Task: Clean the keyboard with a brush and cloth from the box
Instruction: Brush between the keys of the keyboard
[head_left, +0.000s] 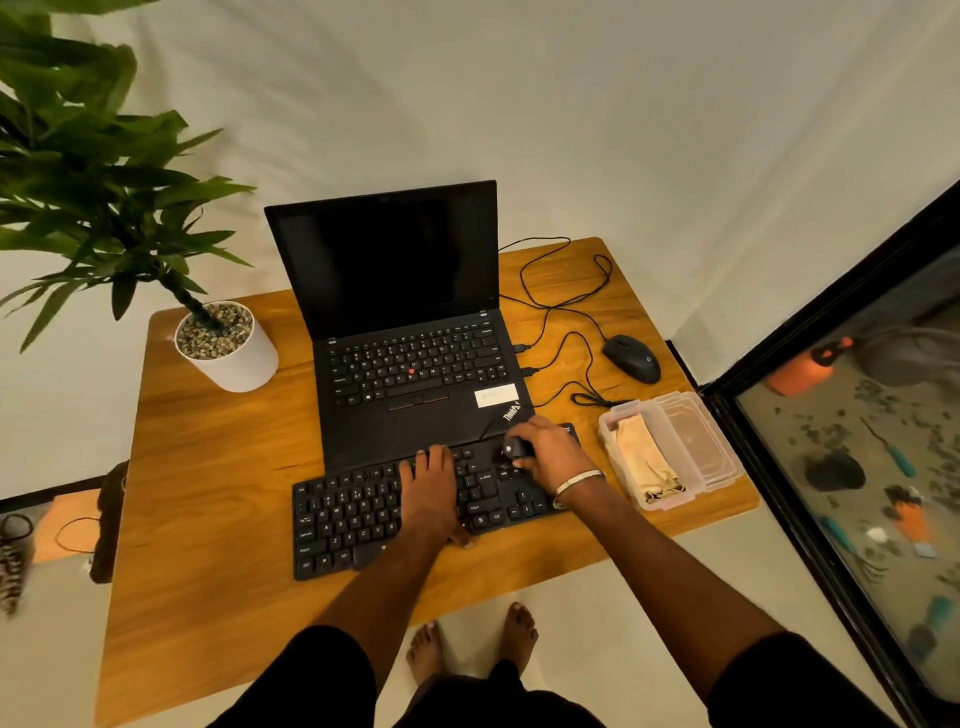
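Brushing is under way: the right hand (545, 457) grips a small dark brush (511, 448) over the right-hand keys of the black plastic keyboard (363, 519), which lies at the wooden table's (208, 493) near edge, while the left hand (428, 488) presses flat on its middle. Wiping looks still to come; the soft beige cloth (644, 457) lies folded in the clear plastic box (717, 447) just right of the keyboard.

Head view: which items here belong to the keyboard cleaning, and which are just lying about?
Job:
keyboard
brush, gripped by right hand
left hand, resting flat on keys
cloth
box

Lying about:
laptop
mouse
potted plant
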